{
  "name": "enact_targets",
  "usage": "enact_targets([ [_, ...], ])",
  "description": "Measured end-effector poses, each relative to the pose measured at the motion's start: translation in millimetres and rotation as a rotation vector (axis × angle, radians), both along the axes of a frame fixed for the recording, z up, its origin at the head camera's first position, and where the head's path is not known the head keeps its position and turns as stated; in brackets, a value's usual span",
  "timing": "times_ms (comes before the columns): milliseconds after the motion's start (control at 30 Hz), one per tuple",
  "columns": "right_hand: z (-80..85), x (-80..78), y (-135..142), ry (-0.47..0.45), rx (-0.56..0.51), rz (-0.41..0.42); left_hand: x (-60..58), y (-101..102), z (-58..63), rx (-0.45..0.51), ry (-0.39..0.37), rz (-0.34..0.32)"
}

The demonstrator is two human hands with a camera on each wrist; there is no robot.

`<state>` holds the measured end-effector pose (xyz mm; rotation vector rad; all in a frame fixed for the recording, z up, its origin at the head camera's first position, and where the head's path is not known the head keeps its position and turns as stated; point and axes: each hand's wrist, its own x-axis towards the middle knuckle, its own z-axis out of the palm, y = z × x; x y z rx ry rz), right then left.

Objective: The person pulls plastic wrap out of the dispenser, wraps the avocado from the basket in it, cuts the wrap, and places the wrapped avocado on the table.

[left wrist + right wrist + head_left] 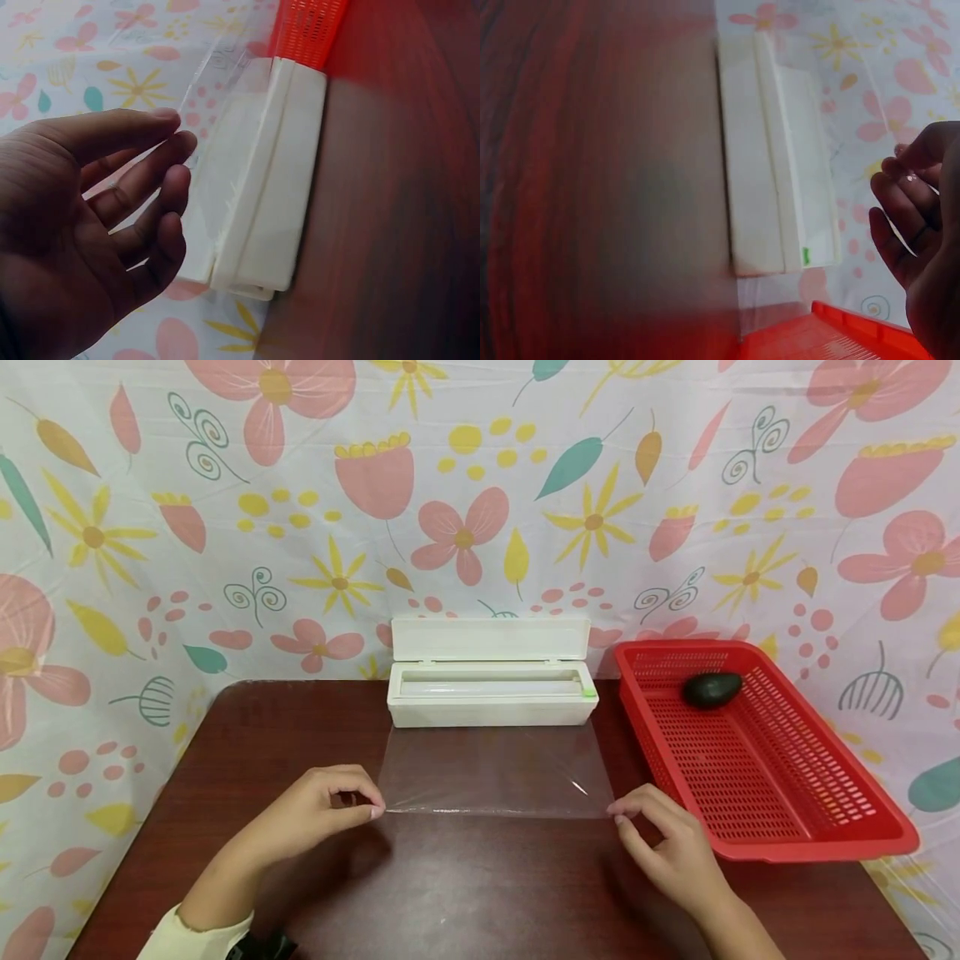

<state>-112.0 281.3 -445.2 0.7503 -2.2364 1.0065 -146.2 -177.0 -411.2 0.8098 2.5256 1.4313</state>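
Observation:
A sheet of clear plastic wrap (495, 772) stretches out from the front of a white dispenser box (491, 714), whose lid (491, 639) stands raised at the back. My left hand (311, 818) pinches the sheet's near left corner between thumb and forefinger. At the near right corner, my right hand (667, 843) pinches the film the same way. The front edge runs nearly straight between both hands, over the table. Inside the box lies a pale roll (491, 687), and a small green piece (588, 693) sits on the rim's right end.
To the right, a red plastic basket (750, 777) with slotted walls holds one dark green avocado-like item (712, 690). The brown table (480, 893) meets a flower-printed cloth (461, 527) behind the box.

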Motion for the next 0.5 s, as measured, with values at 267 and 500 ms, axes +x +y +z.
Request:
enact_targets([
  [267, -4.4, 2.8, 5, -0.176, 0.150, 0.020, -1.1, 0, -15.2, -0.114, 0.019, -0.082],
  [500, -9.4, 1.6, 7, -0.161, 0.234, 0.046, -1.2, 6, -27.9, -0.187, 0.064, -0.066],
])
